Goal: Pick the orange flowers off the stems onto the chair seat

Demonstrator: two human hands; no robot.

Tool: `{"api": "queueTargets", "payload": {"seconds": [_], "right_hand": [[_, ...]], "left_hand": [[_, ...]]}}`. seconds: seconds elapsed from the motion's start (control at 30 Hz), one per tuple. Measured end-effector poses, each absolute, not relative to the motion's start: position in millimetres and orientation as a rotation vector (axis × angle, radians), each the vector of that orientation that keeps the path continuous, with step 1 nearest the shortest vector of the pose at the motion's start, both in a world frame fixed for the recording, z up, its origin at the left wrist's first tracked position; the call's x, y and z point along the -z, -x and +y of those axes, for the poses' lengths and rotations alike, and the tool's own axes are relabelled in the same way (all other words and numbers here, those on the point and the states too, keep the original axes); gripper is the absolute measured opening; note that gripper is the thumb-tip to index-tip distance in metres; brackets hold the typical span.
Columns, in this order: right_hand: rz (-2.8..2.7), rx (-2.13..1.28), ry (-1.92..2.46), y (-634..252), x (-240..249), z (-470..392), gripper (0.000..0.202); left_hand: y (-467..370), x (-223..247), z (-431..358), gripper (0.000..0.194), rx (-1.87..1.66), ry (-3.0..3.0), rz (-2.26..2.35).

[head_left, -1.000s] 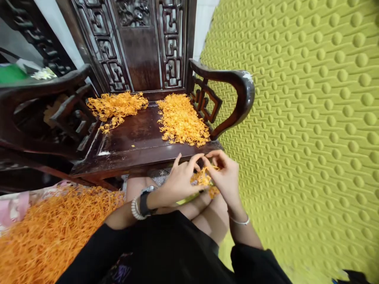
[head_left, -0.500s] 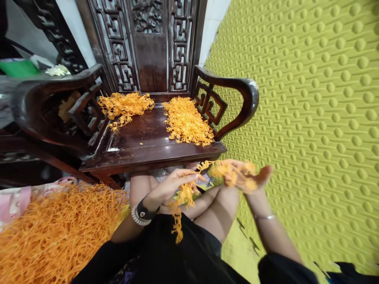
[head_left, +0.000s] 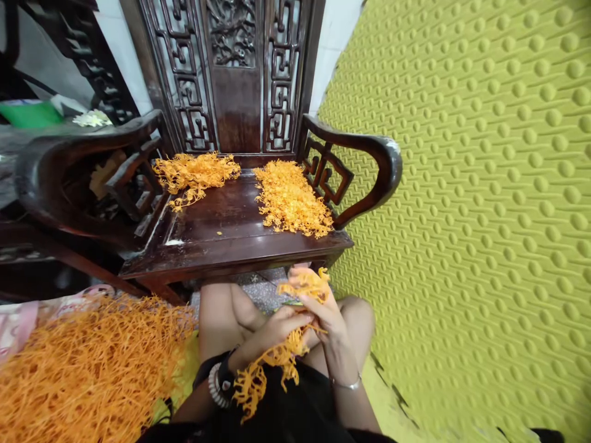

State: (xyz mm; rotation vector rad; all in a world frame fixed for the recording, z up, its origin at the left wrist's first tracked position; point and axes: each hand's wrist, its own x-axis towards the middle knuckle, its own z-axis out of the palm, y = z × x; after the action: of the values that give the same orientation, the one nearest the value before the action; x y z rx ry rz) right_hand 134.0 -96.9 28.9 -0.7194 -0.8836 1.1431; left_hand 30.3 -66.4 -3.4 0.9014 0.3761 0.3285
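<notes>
Both hands are together over my lap, below the chair's front edge. My left hand (head_left: 281, 329) is closed on an orange curly strand (head_left: 272, 360), whose lower end hangs over my black clothing. My right hand (head_left: 325, 314) is raised beside it, with more orange curly pieces (head_left: 307, 284) lying across its fingers and thumb. On the seat of a dark wooden chair (head_left: 221, 215) lie two orange piles: a looser one (head_left: 196, 173) at the back left and a denser one (head_left: 293, 200) on the right.
A large heap of thin orange strands (head_left: 92, 363) spreads on the floor at the left, by a pink and white cloth (head_left: 16, 326). Yellow-green bumpy matting (head_left: 471, 215) fills the right side. A green object (head_left: 32, 114) sits at the upper left.
My right hand has moved left and inward, next to my left hand, and its fingers have curled more. The strand from my left hand now hangs further left. The view has tilted slightly.
</notes>
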Motion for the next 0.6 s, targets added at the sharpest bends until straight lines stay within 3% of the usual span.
{"api": "queueTargets", "payload": {"seconds": [0.1,0.27,0.47,0.6], "right_hand": [[-0.713,-1.346,0.246,-144,-41,-98,0.014],[-0.71,-1.366,-0.309,-147,-69,-96,0.022],[-0.664,-1.266,-0.433,-144,-90,-92,0.047],[-0.709,-1.2,-0.347,-149,-89,-100,0.038]], "left_hand": [[-15,-5,-69,0.044,-0.209,-0.996,0.33],[9,-18,-73,0.049,-0.185,-1.09,0.322],[27,-45,-68,0.044,-0.166,-1.276,0.389],[38,-61,-63,0.04,-0.065,-1.3,0.389]]}}
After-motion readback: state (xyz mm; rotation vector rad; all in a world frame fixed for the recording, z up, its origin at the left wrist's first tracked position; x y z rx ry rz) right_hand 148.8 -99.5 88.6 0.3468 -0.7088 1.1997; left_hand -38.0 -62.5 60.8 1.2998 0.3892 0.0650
